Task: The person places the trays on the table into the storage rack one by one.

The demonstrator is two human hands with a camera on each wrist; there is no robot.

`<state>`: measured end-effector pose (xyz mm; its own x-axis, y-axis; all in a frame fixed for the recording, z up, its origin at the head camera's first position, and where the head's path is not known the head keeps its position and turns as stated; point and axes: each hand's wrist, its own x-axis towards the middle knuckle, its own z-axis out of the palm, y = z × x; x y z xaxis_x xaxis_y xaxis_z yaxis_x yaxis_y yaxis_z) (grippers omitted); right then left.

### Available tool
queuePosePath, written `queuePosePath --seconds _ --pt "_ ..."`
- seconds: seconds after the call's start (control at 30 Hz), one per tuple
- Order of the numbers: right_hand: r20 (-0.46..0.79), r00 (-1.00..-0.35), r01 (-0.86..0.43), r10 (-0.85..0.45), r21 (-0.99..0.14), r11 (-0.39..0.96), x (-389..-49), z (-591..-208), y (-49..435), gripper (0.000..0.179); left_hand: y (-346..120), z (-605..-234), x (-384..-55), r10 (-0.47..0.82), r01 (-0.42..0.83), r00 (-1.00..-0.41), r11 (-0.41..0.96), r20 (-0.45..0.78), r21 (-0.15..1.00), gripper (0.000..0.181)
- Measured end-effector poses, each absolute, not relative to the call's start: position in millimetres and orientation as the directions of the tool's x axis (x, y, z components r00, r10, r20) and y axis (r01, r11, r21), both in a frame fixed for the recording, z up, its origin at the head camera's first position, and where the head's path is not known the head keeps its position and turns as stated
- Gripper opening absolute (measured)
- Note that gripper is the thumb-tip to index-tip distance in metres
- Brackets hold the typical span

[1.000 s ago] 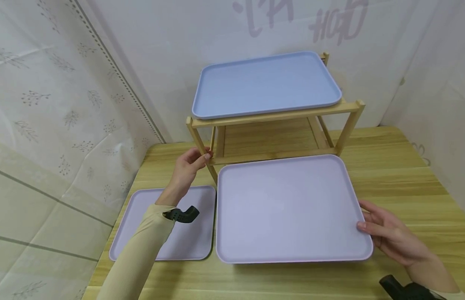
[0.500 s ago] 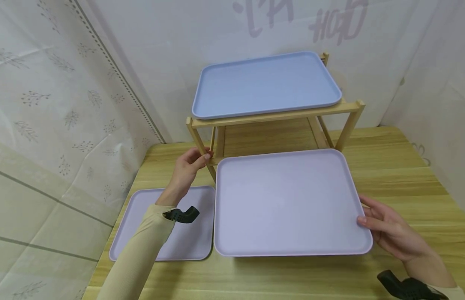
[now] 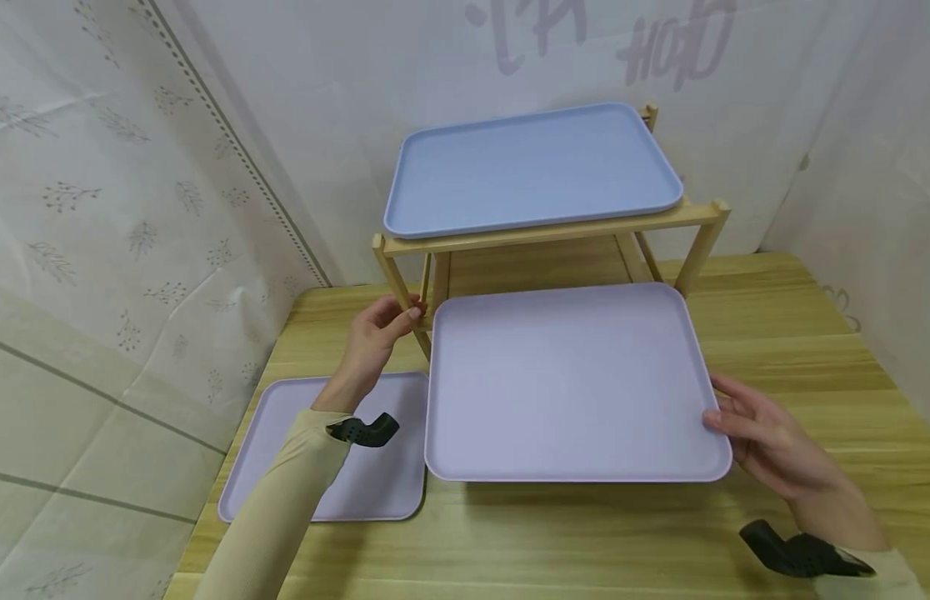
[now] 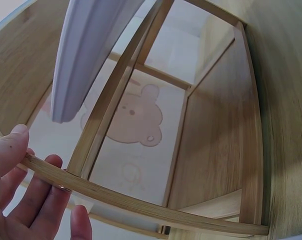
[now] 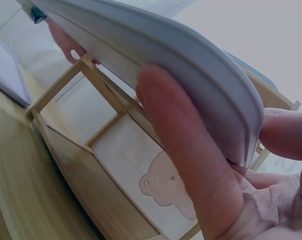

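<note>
My right hand (image 3: 780,446) grips the right edge of a light purple tray (image 3: 577,387), thumb on the rim and fingers beneath. The tray is held above the table in front of a wooden shelf rack (image 3: 701,246), its far edge overlapping the front of the middle shelf (image 3: 540,265). With thumb and fingers, my left hand (image 3: 371,342) holds the rack's left front leg at middle shelf height. In the left wrist view the fingers curl round that wooden leg (image 4: 116,197). On the rack's top level lies a blue tray (image 3: 532,171).
A second light purple tray (image 3: 375,479) lies on the wooden table (image 3: 570,550), partly under my left forearm. Pale printed curtains (image 3: 135,208) stand close behind the rack and along the left side.
The purple tray in my right hand has moved forward and slightly left, covering the middle shelf's front rail. My left hand stays on the rack leg.
</note>
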<state>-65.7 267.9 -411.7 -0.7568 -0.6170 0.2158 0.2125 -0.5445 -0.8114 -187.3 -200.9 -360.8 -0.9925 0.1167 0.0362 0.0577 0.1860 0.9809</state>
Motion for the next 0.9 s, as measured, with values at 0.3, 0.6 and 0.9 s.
queuePosePath --seconds 0.3,0.6,0.9 --pt "0.220 -0.782 0.193 -0.583 -0.804 -0.562 -77.9 -410.7 262.7 0.059 -200.8 -362.6 -186.4 0.099 0.083 -0.993 0.172 0.067 0.982 0.033" --pt "0.236 -0.778 0.194 -0.582 -0.791 -0.580 -91.6 -406.1 257.2 0.056 -197.3 -361.2 -186.2 0.047 0.066 -0.997 0.160 0.059 0.985 0.033" --pt "0.229 -0.778 0.216 -0.586 -0.777 -0.591 -104.5 -402.4 254.5 0.055 -196.7 -360.9 -186.9 0.028 0.087 -0.996 0.169 0.083 0.982 0.033"
